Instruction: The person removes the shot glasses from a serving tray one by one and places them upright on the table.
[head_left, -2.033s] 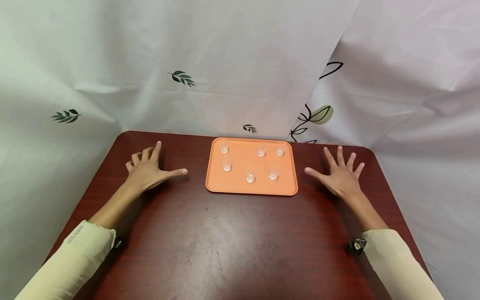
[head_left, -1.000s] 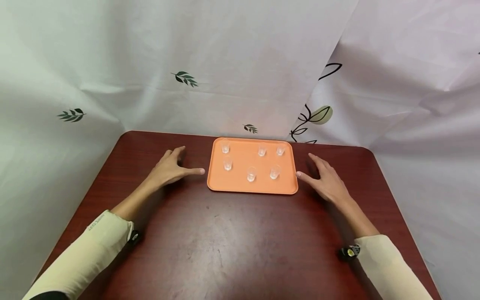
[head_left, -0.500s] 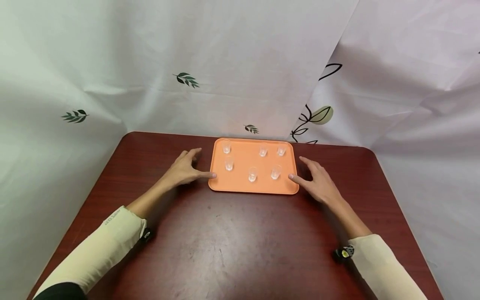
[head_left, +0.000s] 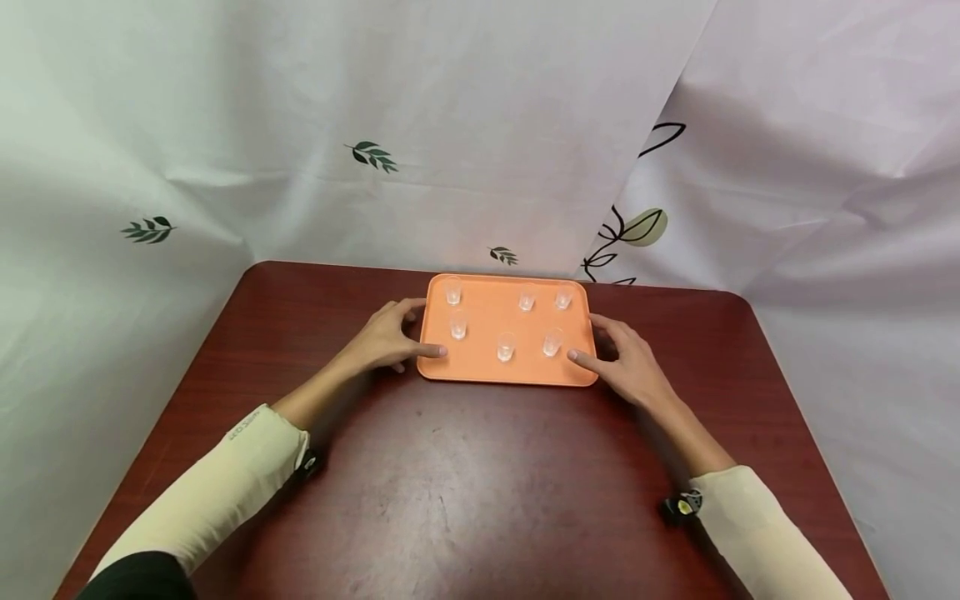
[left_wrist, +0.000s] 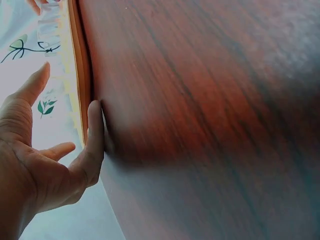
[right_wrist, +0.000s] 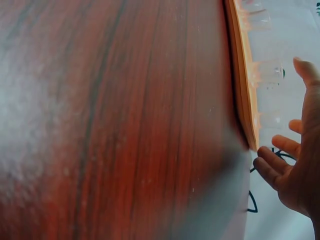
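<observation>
Orange rectangular tray (head_left: 487, 312), six clear tapered cups (head_left: 506, 348) aboard, far edge of red-brown wood-grain surface (head_left: 480, 467). Left grip (head_left: 384, 337), right grip (head_left: 628, 360) wide at its ends. Probably pre-grasp; next calls for closing evenly.

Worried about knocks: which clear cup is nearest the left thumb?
The front row's leftmost cup on the tray: the left hand has its thumb beside this one; the other five stand farther.
</observation>
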